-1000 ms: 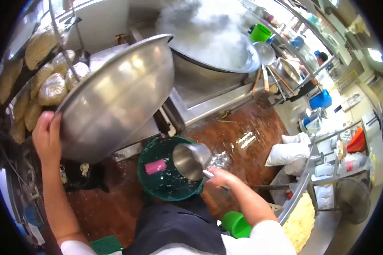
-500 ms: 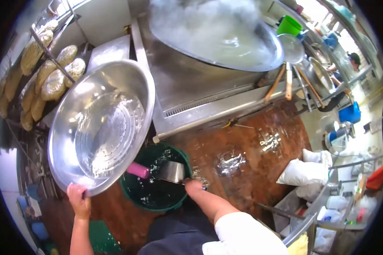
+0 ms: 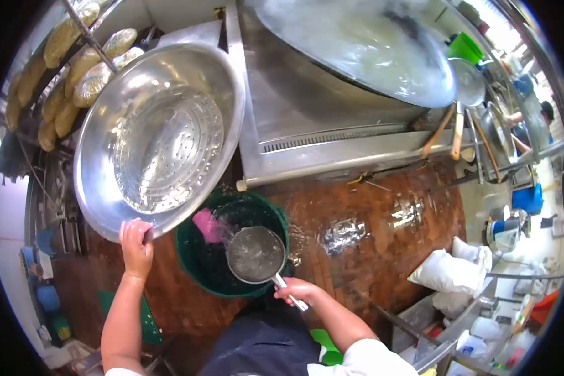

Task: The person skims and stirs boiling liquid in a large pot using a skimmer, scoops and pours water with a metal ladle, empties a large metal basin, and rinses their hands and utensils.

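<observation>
My left hand point(image 3: 136, 245) grips a tilted metal basin point(image 3: 99, 169), my right hand point(image 3: 296, 289) a saucepan point(image 3: 255, 255). Scooping, I judge; lifting needs it level.

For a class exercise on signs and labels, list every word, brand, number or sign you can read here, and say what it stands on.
None can be read: no legible text on the basin, pot or sacks.
Blue marks on the bag, lower right: too small and blurred.
</observation>
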A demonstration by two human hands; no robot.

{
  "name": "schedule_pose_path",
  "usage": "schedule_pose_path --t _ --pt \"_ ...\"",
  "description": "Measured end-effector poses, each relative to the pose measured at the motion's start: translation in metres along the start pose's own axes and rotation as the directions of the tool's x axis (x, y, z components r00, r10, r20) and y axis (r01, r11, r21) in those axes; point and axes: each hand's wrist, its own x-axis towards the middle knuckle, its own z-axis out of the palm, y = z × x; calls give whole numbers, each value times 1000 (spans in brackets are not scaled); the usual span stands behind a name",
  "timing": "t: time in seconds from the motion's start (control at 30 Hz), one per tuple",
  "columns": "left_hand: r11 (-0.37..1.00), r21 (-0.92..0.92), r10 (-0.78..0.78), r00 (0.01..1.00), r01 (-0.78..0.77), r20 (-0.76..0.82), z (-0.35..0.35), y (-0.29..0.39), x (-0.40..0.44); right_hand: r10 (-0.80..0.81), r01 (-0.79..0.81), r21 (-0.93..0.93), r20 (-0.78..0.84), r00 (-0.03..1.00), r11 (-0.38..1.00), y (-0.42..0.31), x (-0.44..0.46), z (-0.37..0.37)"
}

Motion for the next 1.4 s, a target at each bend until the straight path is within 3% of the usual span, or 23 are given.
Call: schedule_pose_path --t 0.1,0.13,0.23,0.27,0.3,0.33,0.37,0.4,0.43,0.5,0.53,0.6,0.7,0.8,0.87,0.97,1.07,1.23,1.27,1.37,1.4 --pt "999 -12 -48 999 49 21 -14 23 10 -92 92 -32 18 996 995 -8 -54 20" --pt "997 30 -81 987 78 140 -27 29 8 -124 125 -18 26 992 992 -14 -75 28" --pt "988 -108 -131 971 111 -200 -34 46 -9 -203 203 -14 -3 979 979 -43 -137 48" --pt "938 -215 -323 913 273 -249 -16 31 -26 -237 236 -19 -27 971 971 -56 -159 53" --pt "767 -538 -551 788 349 -274 -5 24 -35 -272 271 -26 -51 961 962 -71 -180 59" --pt "385 -839 -807 582 383 -105 -9 28 -36 -316 315 -22 -87 945 949 -89 -201 63" --pt "105 -871 -942 327 480 67 -4 19 -45 -350 344 -68 -133 927 937 -107 -221 65" --pt "-168 -902 -905 300 398 301 29 -24 -75 -378 375 -52 -156 912 926 -125 -240 66" --pt "-389 -847 -829 265 362 493 22 -11 -76 -402 402 -39 -173 899 915 -143 -257 62" --pt "-451 -772 -735 306 448 606 15 19 -68 -497 501 -14 -155 854 865 -178 -277 40" --pt "-419 -729 -682 343 542 646 16 27 -69 -506 512 -23 -198 839 859 -201 -291 35" --pt "-319 -629 -569 387 709 725 25 48 -77 -547 557 52 -132 827 829 -246 -306 10" --pt "-187 -478 -591 291 858 753 42 94 -88 -596 587 207 -25 803 783 -312 -304 -54" --pt "-57 -385 -619 270 921 737 70 139 -114 -618 558 342 91 781 756 -371 -294 -111" --pt "11 -219 -501 195 976 843 106 145 -151 -624 511 430 176 761 744 -406 -281 -143" --pt "293 -93 -351 197 952 915 71 204 -135 -690 449 584 288 665 676 -450 -267 -174" --pt "90 -43 -421 77 995 904 61 223 -138 -827 397 745 370 424 537 -482 -258 -184" --pt "25 -144 -611 130 989 781 70 219 -151 -864 196 844 502 40 500 -523 -252 -168" --pt "26 -146 -636 129 989 760 72 219 -157 -862 193 846 506 4 497 -526 -250 -163" --pt "31 -102 -638 98 994 764 65 225 -150 -833 223 809 553 27 544 -521 -244 -149" --pt "25 -80 -627 78 996 775 66 226 -155 -838 262 797 530 127 544 -512 -241 -142"
